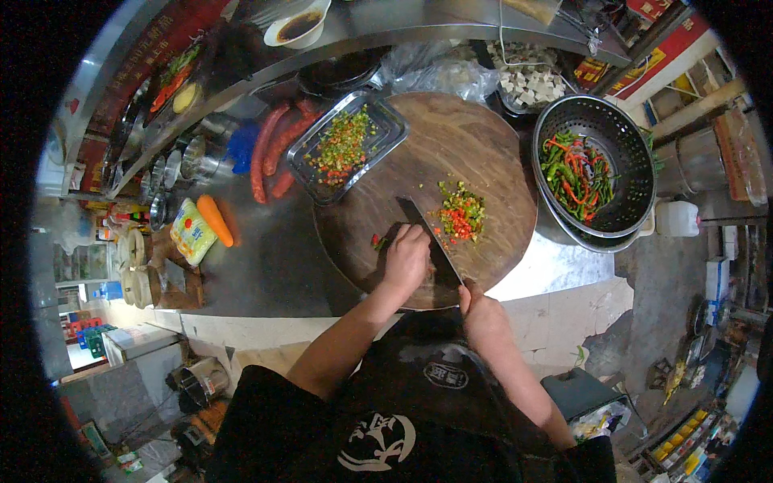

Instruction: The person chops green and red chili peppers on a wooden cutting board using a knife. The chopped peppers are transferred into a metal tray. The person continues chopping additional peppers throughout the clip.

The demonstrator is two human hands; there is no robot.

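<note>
My right hand (pixel 483 314) grips the handle of a cleaver (pixel 439 250), whose blade stands nearly on edge over a round wooden chopping block (pixel 483 133). Curled fingers of my left hand (pixel 409 256) press down on the block just left of the blade. Red and green ends of chili peppers (pixel 378 242) poke out from under that hand; the rest is hidden by it. To the right of the blade lies a heap of chopped red and green chilies (pixel 462 211). A clear rectangular tray (pixel 386 140) holding more chopped chilies rests partly on the block's upper left edge.
A perforated metal colander (pixel 631 157) of whole chilies stands at the right. Diced tofu-like cubes (pixel 531 87) sit behind the block. Sausages (pixel 261 154), a carrot (pixel 214 220) and a printed packet (pixel 193 232) lie left. A metal shelf (pixel 386 39) overhangs the back, bearing a bowl of dark liquid (pixel 300 25).
</note>
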